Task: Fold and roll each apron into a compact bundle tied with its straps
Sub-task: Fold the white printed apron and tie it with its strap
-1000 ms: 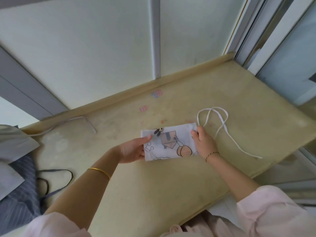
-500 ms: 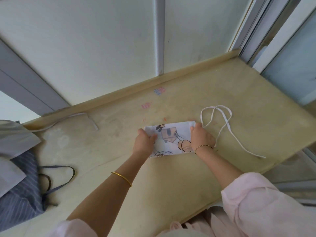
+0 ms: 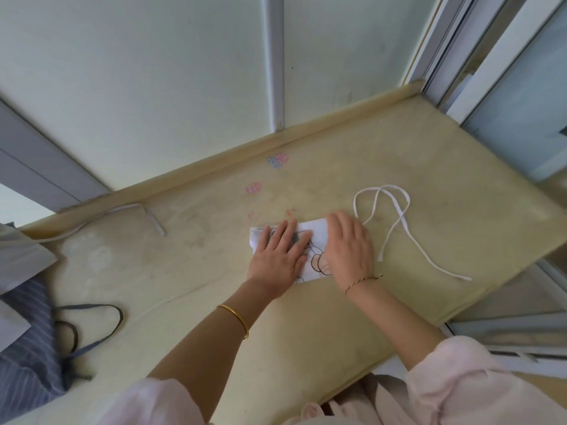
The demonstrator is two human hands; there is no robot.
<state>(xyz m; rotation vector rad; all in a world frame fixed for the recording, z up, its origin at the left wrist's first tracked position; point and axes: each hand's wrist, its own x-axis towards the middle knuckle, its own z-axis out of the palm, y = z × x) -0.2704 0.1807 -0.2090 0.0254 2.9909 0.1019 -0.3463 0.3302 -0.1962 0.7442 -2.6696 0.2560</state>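
- Far left of the apron (image 3: 317, 231), at the edge of the table (image 3: 199, 302), a striped cloth (image 3: 24, 348) lies bunched. It is probably another apron awaiting its turn.
- Its dark strap (image 3: 92, 306) loops out toward the apron but lies well apart from it and blocks nothing.
- Left of the apron and further back, a pale strap (image 3: 135, 205) runs along the ledge from a grey cloth (image 3: 21, 256). It too is well apart.
- Just behind the apron, pink marks (image 3: 254, 188) sit flat on the tabletop and are no obstacle.
- On the apron's left half, the left hand (image 3: 280, 259) lies palm down with fingers straight and spread, grasping nothing. I judge that it bears down to flatten the fold and pin the cloth.
- The apron is white and printed, folded to a small rectangle. It lies flat near the table's middle, mostly hidden under both hands. Only its far edge and a strip between the hands show.
- On the apron's right half, the right hand (image 3: 349, 250) also lies flat, fingers extended and close together, holding nothing. With the other hand it seems to be smoothing the fold before rolling.
- Right of the apron, its white straps (image 3: 398, 220) trail out in slack, crossing loops.
  - They are likely left free on that side so they can wrap the bundle later.
  - Nothing is tied yet.
  - The crossed loops may snag, and one end lies near the table's edge.
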